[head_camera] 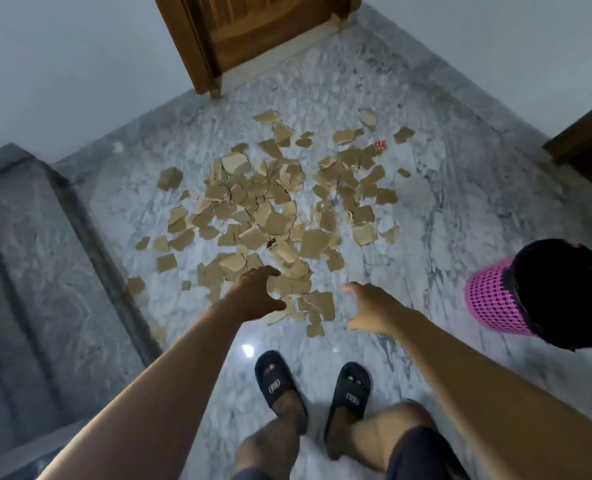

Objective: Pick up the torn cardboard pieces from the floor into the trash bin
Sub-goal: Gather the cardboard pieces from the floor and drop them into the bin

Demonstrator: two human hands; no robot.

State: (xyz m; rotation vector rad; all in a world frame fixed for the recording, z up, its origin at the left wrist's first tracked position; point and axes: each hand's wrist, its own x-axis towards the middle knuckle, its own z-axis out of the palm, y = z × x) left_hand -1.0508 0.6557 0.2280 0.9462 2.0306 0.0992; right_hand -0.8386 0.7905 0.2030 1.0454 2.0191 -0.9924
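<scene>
Several torn brown cardboard pieces (pixel 274 209) lie scattered over the marble floor in front of me. My left hand (pixel 256 296) reaches over the near edge of the pile, thumb and fingers spread in a claw around a few pieces, holding nothing. To its right, my right hand (pixel 367 308) hangs just beside the nearest pieces with fingers loosely curved and empty. A pink mesh trash bin (pixel 495 306) with a black liner stands at the right, apart from both hands.
A small red scrap (pixel 380 145) lies at the pile's far right. A wooden door (pixel 253 32) is ahead, dark wood furniture (pixel 589 140) at far right, grey stone steps (pixel 28 258) at left. My feet in black slippers (pixel 312 389) stand on the marble.
</scene>
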